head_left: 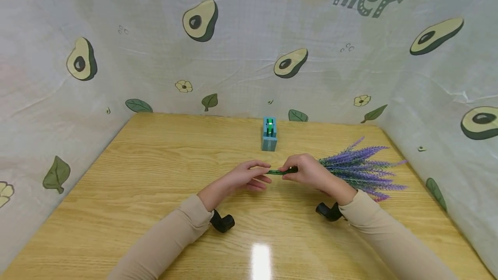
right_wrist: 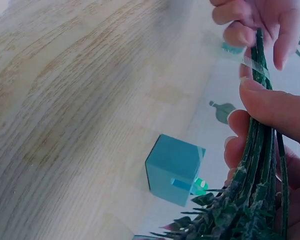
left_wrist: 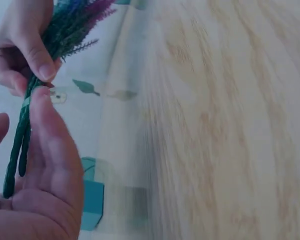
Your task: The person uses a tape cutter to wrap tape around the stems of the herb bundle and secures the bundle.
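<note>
My right hand [head_left: 307, 170] pinches the green stems of an artificial lavender bunch [head_left: 355, 170] between thumb and fingers. The purple flower heads spread out to the right, while the cut stem ends point left. My left hand [head_left: 249, 176] is beside those ends, its fingers nearly straight and its thumb held apart from them. In the left wrist view the stems [left_wrist: 21, 130] run along the inside of the left fingers. A clear strip of tape [right_wrist: 256, 67] lies around the stems between the two hands, one end standing off in the right wrist view.
A blue tape dispenser [head_left: 269, 143] with a green roll stands on the wooden table [head_left: 175, 154], beyond the hands. Avocado-print cloth [head_left: 241, 55] walls off the back and both sides. Black wrist mounts [head_left: 223, 223] project below the sleeves.
</note>
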Tool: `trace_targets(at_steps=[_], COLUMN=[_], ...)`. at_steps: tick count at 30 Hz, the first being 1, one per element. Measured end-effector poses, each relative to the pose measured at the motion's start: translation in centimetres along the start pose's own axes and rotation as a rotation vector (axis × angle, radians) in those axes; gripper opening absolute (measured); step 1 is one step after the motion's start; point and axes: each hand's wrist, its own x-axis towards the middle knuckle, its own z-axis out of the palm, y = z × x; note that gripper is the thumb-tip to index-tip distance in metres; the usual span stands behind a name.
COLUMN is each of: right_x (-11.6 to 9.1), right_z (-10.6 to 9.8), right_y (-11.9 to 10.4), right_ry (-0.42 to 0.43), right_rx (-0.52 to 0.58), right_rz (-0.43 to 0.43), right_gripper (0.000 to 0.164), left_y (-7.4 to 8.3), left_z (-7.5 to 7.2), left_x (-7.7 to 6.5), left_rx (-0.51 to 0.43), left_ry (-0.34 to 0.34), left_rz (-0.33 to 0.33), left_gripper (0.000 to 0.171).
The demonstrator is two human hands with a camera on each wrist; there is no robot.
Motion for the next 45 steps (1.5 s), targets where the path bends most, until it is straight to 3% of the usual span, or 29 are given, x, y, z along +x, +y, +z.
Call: trace_targets(at_steps=[4, 10, 16, 22, 32, 36, 40, 45], right_x=[0.0, -0.1, -0.1, -0.1, -0.4, -0.3, -0.1, 0.3], right_z=[0.1, 0.0, 0.0, 0.1, 0.5, 0.7, 0.8, 0.4], right_y=[0.0, -0.1, -0.3, -0.1, -0.2, -0.3, -0.3, -0.3], right_ry=[0.008, 0.003, 0.006, 0.022, 0.03, 0.028, -0.003, -0.105], right_rx=[0.006, 0.0, 0.001, 0.012, -0.019, -0.047, -0.063, -0.086], right_rz=[-0.013, -0.01, -0.008, -0.003, 0.037, 0.035, 0.062, 0.112], right_gripper=[0.011, 0.011, 0.011, 0.012, 0.012, 0.014, 0.017, 0.018], left_y=[0.1, 0.3, 0.2, 0.1, 0.3, 0.4, 0.5, 0.7], left_z=[-0.1, -0.1, 0.2, 0.8, -0.4, -0.7, -0.7, -0.7], left_x=[-0.2, -0.5, -0.6, -0.5, -0.4, -0.5, -0.6, -0.8], left_rx=[-0.152, -0.307, -0.413, -0.37, -0.111, -0.055, -0.067, -0.019], left_ry=[-0.093, -0.211, -0.172, -0.08, 0.169, 0.172, 0.146, 0.131], left_rz=[-0.023, -0.031, 0.015, 0.081, 0.024, -0.006, 0.002, 0.012], left_gripper=[0.046, 0.048, 0.045, 0.04, 0.036, 0.029, 0.025, 0.024])
